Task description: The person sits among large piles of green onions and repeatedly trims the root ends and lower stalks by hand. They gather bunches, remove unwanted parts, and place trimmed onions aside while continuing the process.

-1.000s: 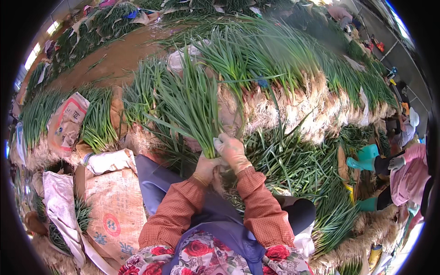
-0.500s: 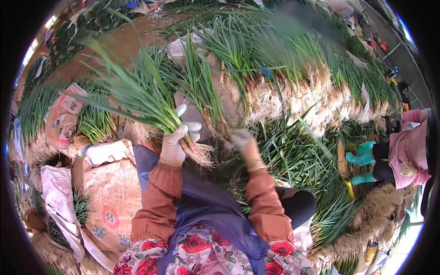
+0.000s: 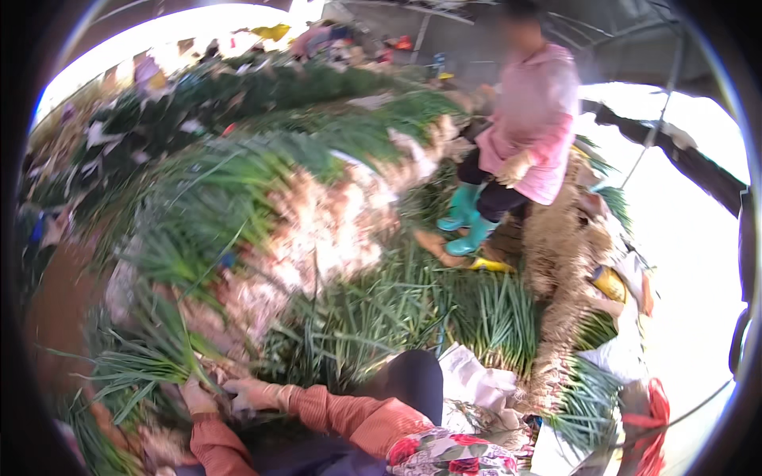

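At the lower left, my left hand (image 3: pixel 197 397) in a pale glove is closed around a bunch of green garlic (image 3: pixel 151 363), its long leaves fanning out to the left. Close beside it, my right hand (image 3: pixel 252 394), also gloved, reaches toward the root end of the bunch. Its fingers look bent together, but blur hides what is between them. Just beyond my hands, a long row of green garlic with bushy pale roots (image 3: pixel 325 226) runs away to the upper right. Loose green leaves (image 3: pixel 357 325) lie thickly right of my hands.
A person in a pink top (image 3: pixel 536 111) and teal boots (image 3: pixel 472 230) stands ahead to the right. Beside that person runs a bank of stacked roots (image 3: pixel 556 278). A yellow-handled tool (image 3: pixel 492 265) lies by the boots. Red plastic (image 3: pixel 655 428) hangs at the lower right.
My view has swung right and up, bringing the other person fully in. My left hand keeps its bunch. My right hand, earlier apart and blurred, is now close to the left.
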The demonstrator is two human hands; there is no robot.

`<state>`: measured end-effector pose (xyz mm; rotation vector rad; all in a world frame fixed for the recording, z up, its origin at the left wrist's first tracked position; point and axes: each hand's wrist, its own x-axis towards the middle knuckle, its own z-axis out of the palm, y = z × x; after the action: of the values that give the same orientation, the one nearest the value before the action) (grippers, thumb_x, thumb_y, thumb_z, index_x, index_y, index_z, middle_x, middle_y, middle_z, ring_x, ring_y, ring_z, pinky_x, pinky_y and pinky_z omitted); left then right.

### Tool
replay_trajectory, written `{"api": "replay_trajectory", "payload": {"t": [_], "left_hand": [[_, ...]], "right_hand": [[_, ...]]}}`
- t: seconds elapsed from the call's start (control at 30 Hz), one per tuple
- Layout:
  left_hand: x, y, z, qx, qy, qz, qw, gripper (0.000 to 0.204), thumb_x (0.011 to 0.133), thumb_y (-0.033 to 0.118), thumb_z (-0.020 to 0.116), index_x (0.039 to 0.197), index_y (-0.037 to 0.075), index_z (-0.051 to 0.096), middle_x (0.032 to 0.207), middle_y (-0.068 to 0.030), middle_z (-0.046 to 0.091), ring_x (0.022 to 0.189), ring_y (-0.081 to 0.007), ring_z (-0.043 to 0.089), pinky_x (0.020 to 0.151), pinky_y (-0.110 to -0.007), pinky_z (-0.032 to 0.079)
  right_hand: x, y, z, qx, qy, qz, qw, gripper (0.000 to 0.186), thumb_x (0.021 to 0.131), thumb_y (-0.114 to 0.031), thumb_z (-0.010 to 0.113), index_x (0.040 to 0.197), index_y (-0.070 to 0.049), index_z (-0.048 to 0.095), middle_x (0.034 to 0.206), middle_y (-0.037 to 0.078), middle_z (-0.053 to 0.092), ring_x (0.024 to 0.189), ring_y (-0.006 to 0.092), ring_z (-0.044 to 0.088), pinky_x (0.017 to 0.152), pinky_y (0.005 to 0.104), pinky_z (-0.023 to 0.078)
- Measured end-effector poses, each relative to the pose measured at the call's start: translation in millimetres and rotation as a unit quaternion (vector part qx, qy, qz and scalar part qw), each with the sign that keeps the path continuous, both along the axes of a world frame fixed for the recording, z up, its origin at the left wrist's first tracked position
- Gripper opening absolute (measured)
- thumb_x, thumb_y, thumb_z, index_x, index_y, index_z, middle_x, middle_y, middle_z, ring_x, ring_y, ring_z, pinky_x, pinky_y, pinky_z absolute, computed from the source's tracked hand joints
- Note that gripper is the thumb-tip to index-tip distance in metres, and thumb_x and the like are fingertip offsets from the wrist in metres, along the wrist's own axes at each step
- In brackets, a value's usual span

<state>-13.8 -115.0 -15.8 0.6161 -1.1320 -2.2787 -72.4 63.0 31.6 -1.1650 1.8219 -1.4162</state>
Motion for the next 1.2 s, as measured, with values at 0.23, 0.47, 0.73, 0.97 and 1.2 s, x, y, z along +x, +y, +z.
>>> {"api": "replay_trajectory", "payload": {"t": [0.23, 0.47, 0.73, 0.97, 1.2], "left_hand": [[-55.1, -5.8, 60.0, 0.044, 0.012, 0.067, 0.997, 0.016, 0.087, 0.006, 0.061, 0.103, 0.005, 0.062, 0.096, -0.0050, 0.065, 0.081, -0.0153, 0.062, 0.068, -0.028, 0.051], [-2.0, 41.1, 65.7, -0.001, 0.039, 0.031, 0.999, 0.016, 0.084, -0.003, 0.056, 0.098, 0.006, 0.058, 0.091, -0.0090, 0.065, 0.068, -0.0164, 0.059, 0.060, -0.027, 0.050], [18.6, 20.7, 52.5, -0.100, 0.003, 0.038, 0.994, 0.015, 0.081, 0.007, 0.059, 0.096, 0.005, 0.060, 0.064, -0.0012, 0.052, 0.040, -0.0118, 0.043, 0.038, -0.025, 0.043], [66.0, 30.0, 52.9, 0.032, 0.012, 0.062, 0.998, 0.022, 0.080, 0.000, 0.063, 0.099, 0.006, 0.054, 0.106, -0.0216, 0.068, 0.089, -0.0293, 0.070, 0.059, -0.028, 0.053], [74.5, 45.3, 35.8, 0.040, -0.027, 0.011, 0.999, 0.007, 0.081, 0.003, 0.065, 0.088, 0.002, 0.064, 0.073, -0.0035, 0.064, 0.058, -0.0124, 0.058, 0.052, -0.025, 0.044]], "right_hand": [[-63.9, 17.7, 49.7, -0.177, -0.351, -0.007, 0.919, 0.033, 0.087, -0.010, 0.065, 0.116, -0.001, 0.051, 0.078, 0.006, 0.067, 0.046, 0.0100, 0.056, 0.037, 0.0204, 0.041], [-84.8, 2.0, 90.9, 0.201, 0.355, -0.134, 0.903, 0.048, 0.090, -0.051, 0.056, 0.100, -0.005, 0.066, 0.074, 0.016, 0.067, 0.075, 0.0349, 0.067, 0.070, 0.0438, 0.053], [-84.4, -31.6, -1.4, -0.015, 0.265, -0.027, 0.964, 0.038, 0.099, -0.040, 0.047, 0.100, -0.005, 0.061, 0.087, 0.010, 0.065, 0.079, 0.0236, 0.060, 0.072, 0.0329, 0.048], [-30.8, -9.9, 49.2, 0.029, -0.328, -0.102, 0.939, 0.027, 0.099, -0.028, 0.053, 0.100, -0.002, 0.061, 0.082, 0.009, 0.069, 0.051, 0.0092, 0.057, 0.043, 0.0205, 0.041], [24.8, -10.8, -17.8, -0.083, 0.299, -0.059, 0.949, 0.013, 0.096, -0.021, 0.056, 0.097, -0.009, 0.062, 0.070, 0.009, 0.065, 0.057, 0.0141, 0.063, 0.048, 0.0288, 0.048]]}}
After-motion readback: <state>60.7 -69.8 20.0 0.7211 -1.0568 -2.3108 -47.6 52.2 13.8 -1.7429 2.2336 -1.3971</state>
